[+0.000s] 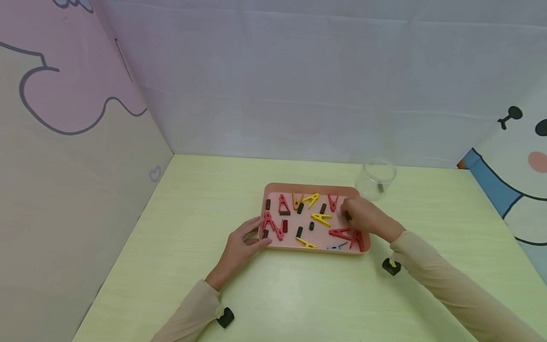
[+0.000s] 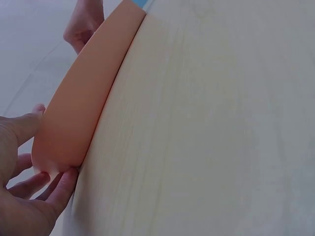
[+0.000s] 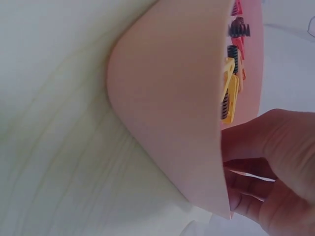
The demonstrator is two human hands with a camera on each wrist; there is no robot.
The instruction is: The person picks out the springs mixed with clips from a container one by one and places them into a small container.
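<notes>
A shallow pink tray point(image 1: 316, 188) holds several red, yellow, orange and grey clothespins point(image 1: 320, 219) and several small dark coil springs point(image 1: 285, 226). My left hand point(image 1: 238, 248) grips the tray's near-left corner, with thumb and fingers around its wall point(image 2: 81, 93) in the left wrist view. Inside the right end of the tray, my right hand point(image 1: 367, 216) reaches down with bent fingers. A small dark spring point(image 1: 348, 216) shows right at its fingertips; I cannot tell whether they pinch it. In the right wrist view the tray wall point(image 3: 172, 93) hides the tips of those fingers point(image 3: 243, 189).
A clear round jar point(image 1: 376, 178) stands just behind the tray's right corner, with a small dark piece point(image 1: 381, 188) inside. The pale wooden table point(image 1: 205, 190) runs back to a white cloth wall point(image 1: 278, 118). Patterned panels stand at both sides.
</notes>
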